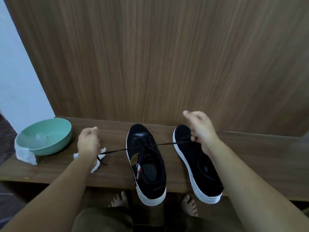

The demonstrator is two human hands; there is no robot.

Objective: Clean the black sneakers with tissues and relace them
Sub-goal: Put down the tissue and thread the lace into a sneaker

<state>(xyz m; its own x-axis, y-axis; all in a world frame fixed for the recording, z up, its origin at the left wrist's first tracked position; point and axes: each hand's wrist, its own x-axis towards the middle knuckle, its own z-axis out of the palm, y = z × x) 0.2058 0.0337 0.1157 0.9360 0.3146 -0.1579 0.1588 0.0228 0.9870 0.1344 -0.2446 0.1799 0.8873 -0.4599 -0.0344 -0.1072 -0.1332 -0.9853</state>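
Note:
Two black sneakers with white soles stand side by side on a dark wooden shelf, toes toward the wall. The left sneaker has a black lace threaded through its front eyelets and pulled taut to both sides. My left hand grips one lace end left of the shoe, above a crumpled white tissue. My right hand pinches the other lace end over the toe of the right sneaker, which shows no lace.
A green bowl with wet tissue inside stands at the shelf's left end, and a white tissue hangs over its rim. A wooden panel rises right behind the shelf. My bare feet show below the shelf's front edge.

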